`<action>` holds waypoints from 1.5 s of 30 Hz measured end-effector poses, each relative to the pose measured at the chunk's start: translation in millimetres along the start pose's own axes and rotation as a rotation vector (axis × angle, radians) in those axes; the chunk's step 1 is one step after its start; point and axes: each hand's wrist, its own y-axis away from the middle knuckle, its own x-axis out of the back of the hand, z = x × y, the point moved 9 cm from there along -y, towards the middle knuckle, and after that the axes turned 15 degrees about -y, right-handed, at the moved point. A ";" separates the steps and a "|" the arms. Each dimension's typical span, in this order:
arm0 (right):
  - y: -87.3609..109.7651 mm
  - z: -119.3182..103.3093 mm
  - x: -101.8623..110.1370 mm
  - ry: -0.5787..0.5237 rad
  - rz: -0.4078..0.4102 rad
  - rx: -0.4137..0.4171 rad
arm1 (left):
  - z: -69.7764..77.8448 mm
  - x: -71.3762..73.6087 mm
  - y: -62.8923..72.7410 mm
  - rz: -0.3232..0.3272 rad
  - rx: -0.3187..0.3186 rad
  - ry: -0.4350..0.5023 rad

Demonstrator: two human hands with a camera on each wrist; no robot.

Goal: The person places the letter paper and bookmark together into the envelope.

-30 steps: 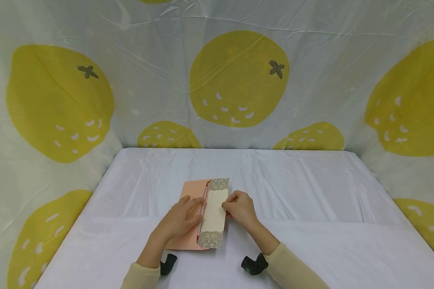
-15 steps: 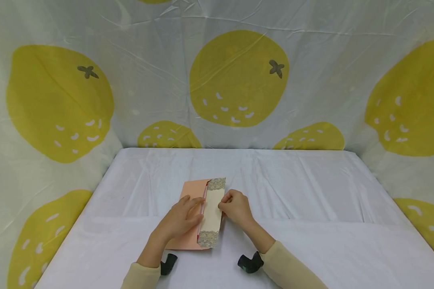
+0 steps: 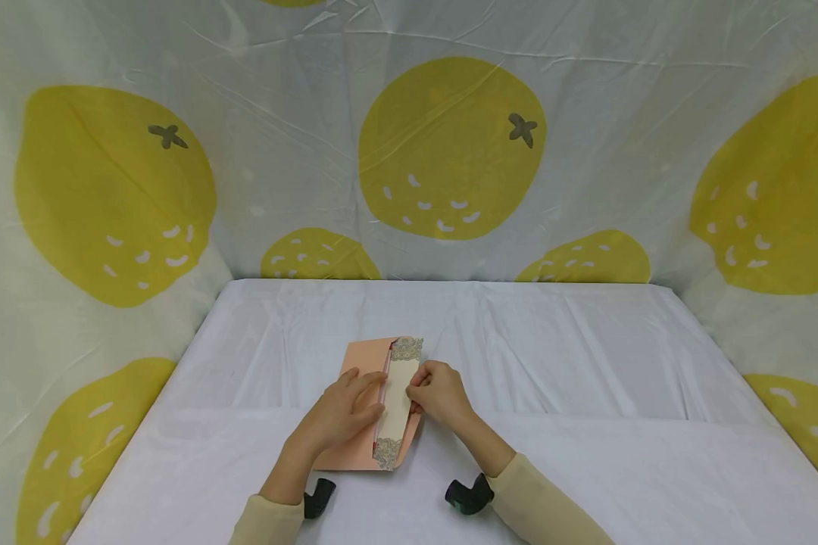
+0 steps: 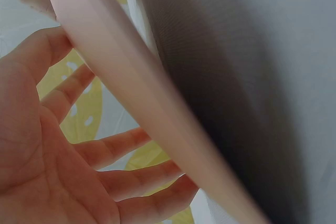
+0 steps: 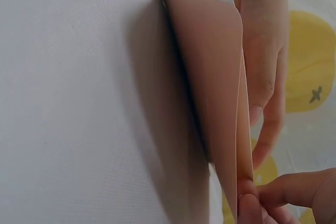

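Note:
A peach envelope (image 3: 364,359) lies on the white cloth with its opening to the right. Partly inside it is a cream card (image 3: 397,390) with lace-patterned bands at both ends. My left hand (image 3: 344,405) rests on the envelope with spread fingers, and in the left wrist view its fingertips touch the peach paper (image 4: 131,93). With thumb and fingers my right hand (image 3: 439,390) pinches the card's right edge. In the right wrist view the peach flap (image 5: 205,66) stands out under the card, over its shadow. The inserted part of the card is hidden.
White cloth (image 3: 586,363) covers the table. A curtain with large yellow lemons (image 3: 450,151) surrounds it at the back and sides. Black curved pieces (image 3: 469,494) sit at both wrists, beside beige sleeves (image 3: 545,503).
My right hand has moved left with the card's edge, so less of the card shows outside the envelope. More of the peach flap shows at its right. The left hand has stayed put.

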 end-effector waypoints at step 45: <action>-14.8 12.0 -42.7 -0.059 -0.133 -0.062 | 5.3 3.9 1.0 -0.009 0.011 0.047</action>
